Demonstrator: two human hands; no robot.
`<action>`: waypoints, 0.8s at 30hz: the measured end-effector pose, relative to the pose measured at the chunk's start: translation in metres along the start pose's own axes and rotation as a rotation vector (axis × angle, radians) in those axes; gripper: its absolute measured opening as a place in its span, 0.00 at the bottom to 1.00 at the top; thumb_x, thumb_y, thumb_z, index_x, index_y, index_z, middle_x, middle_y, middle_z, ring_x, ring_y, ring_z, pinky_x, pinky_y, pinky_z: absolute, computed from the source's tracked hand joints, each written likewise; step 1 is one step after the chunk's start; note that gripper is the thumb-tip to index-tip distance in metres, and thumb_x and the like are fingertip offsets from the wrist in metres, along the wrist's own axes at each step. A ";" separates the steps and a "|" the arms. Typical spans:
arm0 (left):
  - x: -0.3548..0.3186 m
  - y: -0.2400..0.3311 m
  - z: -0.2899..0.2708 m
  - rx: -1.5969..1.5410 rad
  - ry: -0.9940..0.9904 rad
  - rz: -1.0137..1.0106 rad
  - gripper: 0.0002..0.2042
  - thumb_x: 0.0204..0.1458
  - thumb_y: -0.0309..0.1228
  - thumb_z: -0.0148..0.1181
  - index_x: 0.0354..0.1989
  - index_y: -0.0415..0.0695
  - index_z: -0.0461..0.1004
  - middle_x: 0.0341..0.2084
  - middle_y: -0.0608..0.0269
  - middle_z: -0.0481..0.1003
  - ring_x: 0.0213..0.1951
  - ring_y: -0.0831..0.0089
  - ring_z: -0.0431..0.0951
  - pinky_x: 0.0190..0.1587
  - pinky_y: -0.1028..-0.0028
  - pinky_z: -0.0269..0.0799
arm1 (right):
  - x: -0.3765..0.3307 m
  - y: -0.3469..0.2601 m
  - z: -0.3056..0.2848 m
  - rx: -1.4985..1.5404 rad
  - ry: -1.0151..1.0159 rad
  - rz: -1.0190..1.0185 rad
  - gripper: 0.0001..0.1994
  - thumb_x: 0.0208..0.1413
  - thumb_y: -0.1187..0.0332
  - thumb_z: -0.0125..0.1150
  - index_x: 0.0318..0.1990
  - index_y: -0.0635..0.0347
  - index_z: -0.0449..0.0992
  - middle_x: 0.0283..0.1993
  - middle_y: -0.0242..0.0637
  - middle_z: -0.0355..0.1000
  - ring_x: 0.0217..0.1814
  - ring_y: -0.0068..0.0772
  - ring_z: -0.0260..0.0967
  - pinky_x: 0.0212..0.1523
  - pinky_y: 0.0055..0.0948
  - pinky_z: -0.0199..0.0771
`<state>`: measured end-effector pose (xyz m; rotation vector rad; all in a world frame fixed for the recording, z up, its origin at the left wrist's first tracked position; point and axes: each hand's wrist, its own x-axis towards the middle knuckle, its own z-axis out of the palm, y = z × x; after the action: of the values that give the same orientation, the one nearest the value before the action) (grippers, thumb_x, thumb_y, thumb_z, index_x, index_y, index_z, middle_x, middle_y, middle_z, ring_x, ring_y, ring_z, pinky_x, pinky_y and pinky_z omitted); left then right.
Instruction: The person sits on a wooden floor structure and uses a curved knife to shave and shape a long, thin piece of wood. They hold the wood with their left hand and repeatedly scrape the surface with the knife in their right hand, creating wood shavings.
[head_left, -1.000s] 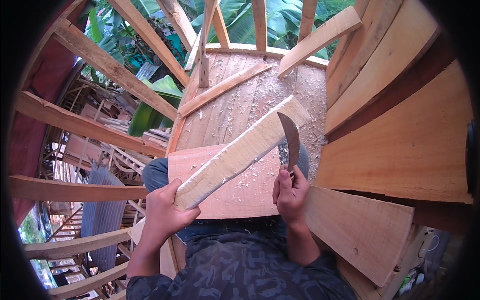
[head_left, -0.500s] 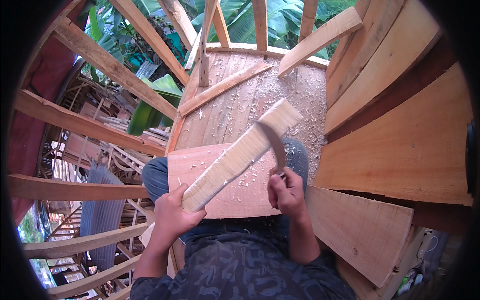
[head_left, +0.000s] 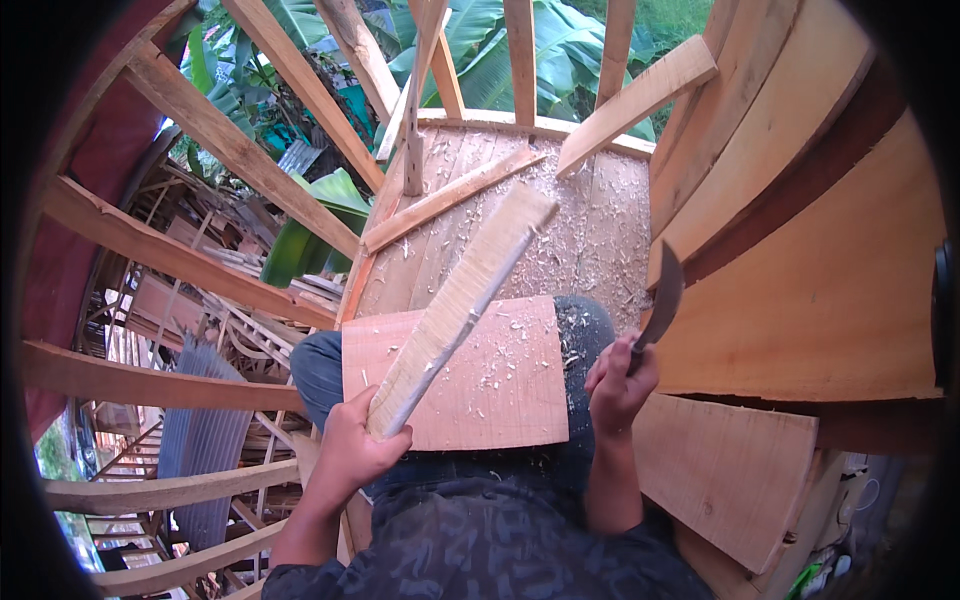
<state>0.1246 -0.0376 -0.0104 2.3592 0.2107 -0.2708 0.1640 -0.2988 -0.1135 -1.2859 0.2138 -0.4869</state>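
My left hand (head_left: 358, 440) is closed round the near end of a long pale wooden slat (head_left: 455, 305). The slat slants up and away to the right, over a flat reddish board (head_left: 500, 390) that lies across my lap. In my right hand (head_left: 620, 385) is a knife with a dark curved blade (head_left: 664, 295), raised to the right of the slat and apart from it. The blade points away from me, its tip near the side planks. Small shavings are scattered on the lap board.
Curly shavings cover the plank floor (head_left: 610, 225) ahead, where a wooden strip (head_left: 450, 198) lies. Another piece of timber (head_left: 640, 105) leans at the far right. Upright slats (head_left: 180, 250) line the left side; wide planks (head_left: 800, 310) wall the right. A loose board (head_left: 725, 470) rests by my right arm.
The knife has swung away from the slat to the right, in my right hand. The slat's far end has shifted left, so it stands more steeply in view.
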 end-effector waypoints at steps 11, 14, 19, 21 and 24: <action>-0.002 0.009 0.001 0.207 0.032 0.179 0.15 0.32 0.35 0.63 0.27 0.38 0.72 0.19 0.48 0.73 0.26 0.53 0.76 0.31 0.65 0.71 | -0.011 -0.016 0.005 0.050 -0.324 0.242 0.13 0.63 0.61 0.47 0.31 0.60 0.65 0.13 0.26 0.57 0.09 0.12 0.51 0.09 0.15 0.50; 0.001 0.011 0.001 0.147 -0.025 0.196 0.16 0.33 0.34 0.63 0.29 0.37 0.73 0.18 0.49 0.73 0.24 0.58 0.77 0.30 0.68 0.71 | -0.021 -0.014 0.012 -0.064 -0.219 0.075 0.11 0.63 0.62 0.48 0.32 0.60 0.65 0.14 0.26 0.57 0.09 0.12 0.51 0.10 0.15 0.50; -0.004 0.001 -0.002 -0.156 -0.291 0.092 0.18 0.35 0.35 0.64 0.35 0.38 0.74 0.21 0.50 0.74 0.28 0.57 0.78 0.33 0.67 0.71 | -0.010 0.019 -0.004 -0.260 0.089 -0.155 0.10 0.63 0.63 0.49 0.34 0.60 0.63 0.15 0.25 0.57 0.10 0.12 0.52 0.11 0.15 0.53; -0.005 -0.002 0.001 -0.172 -0.219 0.044 0.18 0.35 0.34 0.64 0.36 0.38 0.74 0.21 0.51 0.74 0.28 0.59 0.79 0.33 0.68 0.71 | -0.005 -0.006 -0.001 0.009 0.069 -0.044 0.08 0.62 0.66 0.48 0.34 0.60 0.63 0.15 0.25 0.57 0.10 0.13 0.52 0.10 0.16 0.54; -0.004 0.000 0.006 -0.097 -0.131 0.078 0.18 0.35 0.34 0.64 0.35 0.38 0.74 0.21 0.50 0.74 0.28 0.58 0.79 0.33 0.68 0.71 | -0.012 -0.019 0.005 0.082 -0.049 -0.060 0.08 0.61 0.66 0.49 0.33 0.61 0.63 0.15 0.25 0.57 0.10 0.13 0.52 0.10 0.16 0.54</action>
<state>0.1200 -0.0421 -0.0130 2.2384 0.0675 -0.3675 0.1510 -0.2923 -0.0957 -1.2252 0.1135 -0.5100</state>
